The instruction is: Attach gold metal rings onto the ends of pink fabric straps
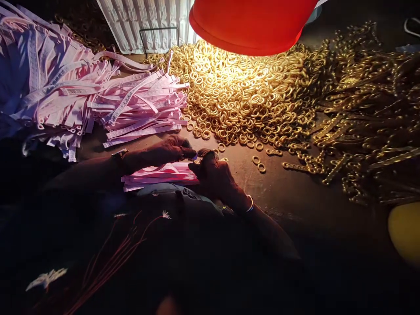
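Note:
My left hand (pixel 169 149) and my right hand (pixel 216 175) meet fingertip to fingertip over the near part of the table. Both are closed in a pinch, and a small pale bit shows between them, too dark and small to name. Just below them lies a flat bundle of pink straps (pixel 160 176), partly behind my right hand. Beyond my fingers spreads a big heap of gold-coloured rings (pixel 243 98). A few loose rings (pixel 259 163) lie on the table to the right of my hands.
Pink straps with small end loops (pixel 141 103) are piled at the left. A red lamp shade (pixel 252 26) hangs over the ring heap, in front of a ribbed white panel (pixel 147 26). Gold chain-like pieces (pixel 357 113) cover the brown table's (pixel 262 192) right side. A yellow rounded object (pixel 405 232) stands lower right.

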{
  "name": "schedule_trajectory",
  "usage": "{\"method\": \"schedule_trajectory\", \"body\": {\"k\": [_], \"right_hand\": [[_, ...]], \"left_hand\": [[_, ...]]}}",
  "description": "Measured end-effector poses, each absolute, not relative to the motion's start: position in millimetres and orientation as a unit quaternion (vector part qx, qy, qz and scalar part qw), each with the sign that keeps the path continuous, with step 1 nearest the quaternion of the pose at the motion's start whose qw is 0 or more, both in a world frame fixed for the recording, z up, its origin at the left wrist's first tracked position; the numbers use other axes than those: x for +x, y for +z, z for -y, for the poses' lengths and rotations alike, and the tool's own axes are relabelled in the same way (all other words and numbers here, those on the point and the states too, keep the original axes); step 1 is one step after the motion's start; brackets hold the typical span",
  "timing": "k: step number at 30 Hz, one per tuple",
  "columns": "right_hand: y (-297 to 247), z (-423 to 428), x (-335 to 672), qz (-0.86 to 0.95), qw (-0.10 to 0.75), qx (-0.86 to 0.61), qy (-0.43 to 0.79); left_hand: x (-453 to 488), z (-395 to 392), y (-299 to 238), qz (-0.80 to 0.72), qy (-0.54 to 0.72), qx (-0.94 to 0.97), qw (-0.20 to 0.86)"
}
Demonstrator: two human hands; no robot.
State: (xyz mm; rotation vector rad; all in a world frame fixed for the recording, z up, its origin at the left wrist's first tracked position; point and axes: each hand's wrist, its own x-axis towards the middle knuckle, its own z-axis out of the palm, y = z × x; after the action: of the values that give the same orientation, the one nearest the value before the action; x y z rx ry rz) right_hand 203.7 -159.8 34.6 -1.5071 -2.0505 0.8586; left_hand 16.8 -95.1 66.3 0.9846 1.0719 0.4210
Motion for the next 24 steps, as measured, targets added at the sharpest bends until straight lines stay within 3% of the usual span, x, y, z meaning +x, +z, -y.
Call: {"method": "schedule_trajectory", "body": {"k": [4, 11, 21, 24], "right_hand": [[22, 186, 200, 0.747, 0.200, -0.559, 0.299], [23, 184, 198, 0.670, 0.282, -0.533, 0.433], [28, 175, 196, 0.726, 0.232, -0.453, 0.462], [26, 180, 205, 0.749, 0.159, -0.447, 0.462]], "left_hand": [[14, 123, 52, -0.443, 0.184, 0.453, 0.752], [12, 132, 40, -0.421, 0.220, 0.434, 0.766], [23, 149, 37, -0.434, 0.208, 0.332, 0.811], [21, 159, 30, -0.419, 0.180, 0.366, 0.811]]}}
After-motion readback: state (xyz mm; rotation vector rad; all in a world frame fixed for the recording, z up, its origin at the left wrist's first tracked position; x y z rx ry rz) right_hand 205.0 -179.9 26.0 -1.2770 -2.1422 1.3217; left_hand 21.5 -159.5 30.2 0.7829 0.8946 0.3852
